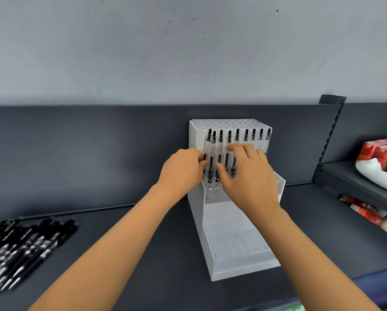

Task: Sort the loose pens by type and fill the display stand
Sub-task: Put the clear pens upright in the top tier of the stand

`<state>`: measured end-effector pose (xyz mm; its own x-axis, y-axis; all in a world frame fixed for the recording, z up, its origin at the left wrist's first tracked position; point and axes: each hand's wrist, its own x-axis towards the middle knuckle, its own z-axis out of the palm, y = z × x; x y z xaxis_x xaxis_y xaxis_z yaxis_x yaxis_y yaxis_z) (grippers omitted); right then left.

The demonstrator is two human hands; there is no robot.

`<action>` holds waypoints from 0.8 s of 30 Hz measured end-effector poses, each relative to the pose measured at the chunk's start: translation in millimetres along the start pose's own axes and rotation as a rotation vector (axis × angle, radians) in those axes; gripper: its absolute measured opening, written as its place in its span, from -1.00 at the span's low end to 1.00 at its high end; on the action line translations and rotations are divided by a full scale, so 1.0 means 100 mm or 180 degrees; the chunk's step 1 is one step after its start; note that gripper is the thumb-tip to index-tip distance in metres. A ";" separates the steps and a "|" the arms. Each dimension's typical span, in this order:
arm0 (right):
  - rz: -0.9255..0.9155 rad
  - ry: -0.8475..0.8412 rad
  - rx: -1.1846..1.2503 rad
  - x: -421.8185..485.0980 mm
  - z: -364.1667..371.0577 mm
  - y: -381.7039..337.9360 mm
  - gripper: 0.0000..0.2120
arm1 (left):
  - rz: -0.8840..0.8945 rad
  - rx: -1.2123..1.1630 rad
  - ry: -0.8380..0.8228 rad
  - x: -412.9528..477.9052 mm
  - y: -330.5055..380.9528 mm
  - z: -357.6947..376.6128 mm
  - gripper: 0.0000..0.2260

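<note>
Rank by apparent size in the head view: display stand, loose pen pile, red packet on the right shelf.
1. display stand
2. loose pen pile, cropped at the frame edge
3. red packet, also cropped and farther away, so its rank is unsure

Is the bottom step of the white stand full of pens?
No, the bottom step of the display stand is bare; the pens stand only in its upper rows.

Display stand [237, 241]: matt white plastic. Pens in stand [221, 140]: clear glossy plastic, black caps. Loose pens [24, 245], left: black plastic. Shelf [120, 254]: matt dark-grey metal.
</note>
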<state>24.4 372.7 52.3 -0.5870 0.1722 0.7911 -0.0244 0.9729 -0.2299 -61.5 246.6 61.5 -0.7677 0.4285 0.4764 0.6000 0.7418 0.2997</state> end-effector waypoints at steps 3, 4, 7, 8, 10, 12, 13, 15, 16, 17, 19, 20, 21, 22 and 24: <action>-0.0171 0.0098 -0.0374 -0.07 -0.09 0.01 -0.62 | 0.0024 0.0397 0.0049 -0.05 0.04 -0.01 -0.78; -0.0166 0.0066 -0.0364 -0.09 -0.12 0.02 -0.62 | 0.0023 0.0460 0.0084 -0.06 0.05 -0.02 -0.77; -0.0119 -0.0044 -0.0340 -0.16 -0.19 0.01 -0.63 | -0.0081 0.0572 0.0147 -0.09 0.08 -0.03 -0.77; -0.0101 -0.0099 -0.0365 -0.19 -0.21 0.00 -0.62 | -0.0139 0.0630 0.0160 -0.09 0.10 -0.03 -0.77; -0.0077 -0.0244 -0.0428 -0.25 -0.24 -0.02 -0.61 | -0.0222 0.0704 0.0154 -0.11 0.14 -0.01 -0.78; -0.0043 -0.0490 -0.0462 -0.31 -0.26 -0.03 -0.58 | -0.0251 0.0686 0.0075 -0.13 0.16 -0.01 -0.77; -0.0032 -0.0600 -0.0468 -0.34 -0.27 -0.03 -0.57 | -0.0245 0.0684 0.0029 -0.15 0.16 -0.01 -0.75; -0.0033 -0.0701 -0.0469 -0.38 -0.27 -0.05 -0.56 | -0.0185 0.0827 0.0016 -0.22 0.15 -0.05 -0.67; -0.0037 -0.0706 -0.0484 -0.40 -0.27 -0.08 -0.56 | -0.0151 0.0961 0.0043 -0.28 0.14 -0.08 -0.62; -0.0039 -0.0667 -0.0511 -0.41 -0.27 -0.11 -0.56 | -0.0122 0.1102 0.0070 -0.35 0.12 -0.12 -0.58; -0.0044 -0.0482 -0.0521 -0.45 -0.26 -0.20 -0.56 | -0.0112 0.1293 0.0083 -0.53 0.04 -0.21 -0.52; -0.0061 -0.0398 -0.0485 -0.46 -0.26 -0.26 -0.57 | -0.0140 0.1349 0.0072 -0.63 -0.02 -0.27 -0.50; -0.0096 -0.0355 -0.0427 -0.47 -0.26 -0.34 -0.58 | -0.0181 0.1415 0.0048 -0.74 -0.09 -0.35 -0.48; -0.0150 -0.0344 -0.0349 -0.48 -0.25 -0.43 -0.59 | -0.0219 0.1495 0.0017 -0.85 -0.18 -0.43 -0.47; -0.0276 -0.0374 -0.0172 -0.50 -0.21 -0.67 -0.59 | -0.0314 0.1638 -0.0030 -1.07 -0.39 -0.64 -0.46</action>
<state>72.8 302.4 39.7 -0.6752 0.0710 0.7342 -0.0374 0.9908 -0.1302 12.3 138.6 52.0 -0.8184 0.3466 0.4583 0.3382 0.9354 -0.1034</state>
